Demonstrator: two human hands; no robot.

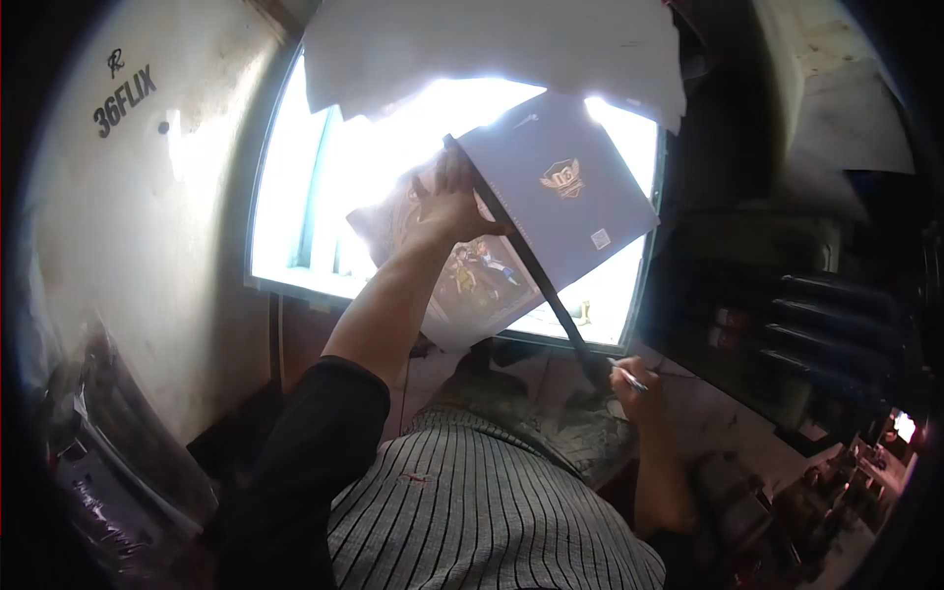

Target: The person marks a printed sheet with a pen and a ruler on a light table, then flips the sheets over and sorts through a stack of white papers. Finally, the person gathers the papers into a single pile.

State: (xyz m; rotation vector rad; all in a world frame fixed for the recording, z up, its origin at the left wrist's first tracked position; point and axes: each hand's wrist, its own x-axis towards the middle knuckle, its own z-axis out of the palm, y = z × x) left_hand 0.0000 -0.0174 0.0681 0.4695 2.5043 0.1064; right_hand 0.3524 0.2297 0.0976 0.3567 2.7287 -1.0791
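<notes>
A dark printed sheet (590, 187) with a winged gold crest and a small square code lies tilted over a brightly lit panel (324, 236). Its left part carries a picture of cartoon-like figures (480, 280). Diagonally across the print runs a long black straightedge (531, 261), its near end reaching past the panel's front edge. My left hand (450, 202) is spread flat on the print, with fingertips and thumb against the straightedge. By the near end, my right hand (639, 388) is closed around a slim, pale pen-like tool (627, 373).
Torn-edged white sheeting (492, 49) hangs over the panel's far side. A pale board (177, 216) marked 36FLIX stands at left, above plastic-wrapped goods (128, 492). Dark stacked items (836, 324) are at right, with tiled floor (688, 413) below.
</notes>
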